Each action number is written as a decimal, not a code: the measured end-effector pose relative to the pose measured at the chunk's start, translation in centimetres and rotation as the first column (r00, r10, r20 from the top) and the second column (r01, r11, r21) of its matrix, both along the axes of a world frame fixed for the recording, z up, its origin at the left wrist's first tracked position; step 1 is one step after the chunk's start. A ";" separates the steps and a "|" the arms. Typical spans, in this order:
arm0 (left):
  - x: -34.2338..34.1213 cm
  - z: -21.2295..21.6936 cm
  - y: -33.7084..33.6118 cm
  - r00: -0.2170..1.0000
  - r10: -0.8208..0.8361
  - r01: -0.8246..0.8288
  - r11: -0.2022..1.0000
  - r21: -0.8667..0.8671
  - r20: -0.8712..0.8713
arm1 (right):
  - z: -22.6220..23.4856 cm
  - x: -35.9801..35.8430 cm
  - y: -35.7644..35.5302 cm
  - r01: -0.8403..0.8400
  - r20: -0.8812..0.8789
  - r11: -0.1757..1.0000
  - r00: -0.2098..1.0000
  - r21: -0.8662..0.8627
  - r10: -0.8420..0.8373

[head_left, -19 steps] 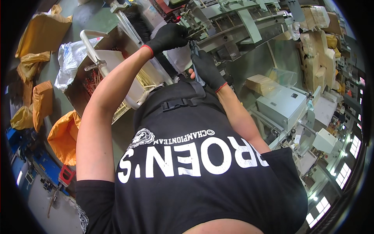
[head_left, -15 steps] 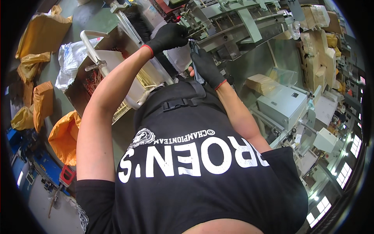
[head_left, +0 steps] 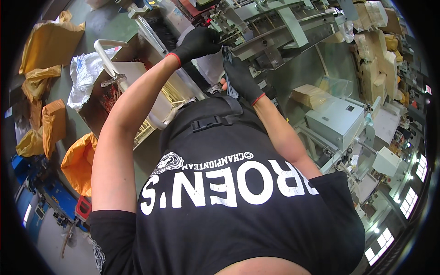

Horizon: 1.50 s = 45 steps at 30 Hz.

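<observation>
At the far left lie about 5 yellow bags on the floor, then a crate of thin sticks. The left hand, gloved black, curls its fingers shut on a machine part, seemingly to steady it. The right hand grips a dark tool, perhaps a wrench, pointed up at that part

Yellow-orange bags on floor at left, white plastic bag nearby, tan cartons upper right.
</observation>
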<state>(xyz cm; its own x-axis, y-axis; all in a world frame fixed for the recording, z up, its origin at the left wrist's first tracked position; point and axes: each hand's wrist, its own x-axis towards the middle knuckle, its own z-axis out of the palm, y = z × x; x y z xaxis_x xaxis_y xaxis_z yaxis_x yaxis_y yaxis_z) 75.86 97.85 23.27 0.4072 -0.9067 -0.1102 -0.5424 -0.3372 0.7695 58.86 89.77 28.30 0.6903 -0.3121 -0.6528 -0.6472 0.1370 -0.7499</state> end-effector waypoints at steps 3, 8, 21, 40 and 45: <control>0.0 0.0 -0.1 1.000 0.004 -0.004 1.000 0.011 0.030 | 0.2 -0.4 0.1 -0.026 -0.033 1.000 0.999 0.006 0.027; 0.0 0.0 0.0 1.000 0.010 -0.012 0.998 0.062 0.025 | -0.5 0.0 0.1 0.028 0.066 1.000 0.997 0.012 -0.029; 0.1 -0.1 -0.2 1.000 0.001 -0.001 1.000 -0.005 0.030 | -1.8 0.2 0.3 0.026 -0.032 1.000 0.999 0.009 -0.026; 0.1 -0.2 -0.3 0.999 0.005 -0.005 1.000 0.003 -0.044 | -1.9 0.4 0.8 0.050 0.009 0.999 0.999 0.022 -0.050; 0.1 0.1 -0.4 0.997 -0.016 0.015 1.000 0.019 0.076 | -1.7 0.4 0.9 0.098 0.023 0.994 0.995 0.038 -0.099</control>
<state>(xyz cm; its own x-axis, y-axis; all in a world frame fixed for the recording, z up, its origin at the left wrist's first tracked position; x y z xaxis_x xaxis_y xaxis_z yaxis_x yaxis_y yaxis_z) 75.96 97.43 23.36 0.4010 -0.9110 -0.0957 -0.6047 -0.3418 0.7194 59.23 90.62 26.61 0.6735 -0.3556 -0.6480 -0.6105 0.2265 -0.7589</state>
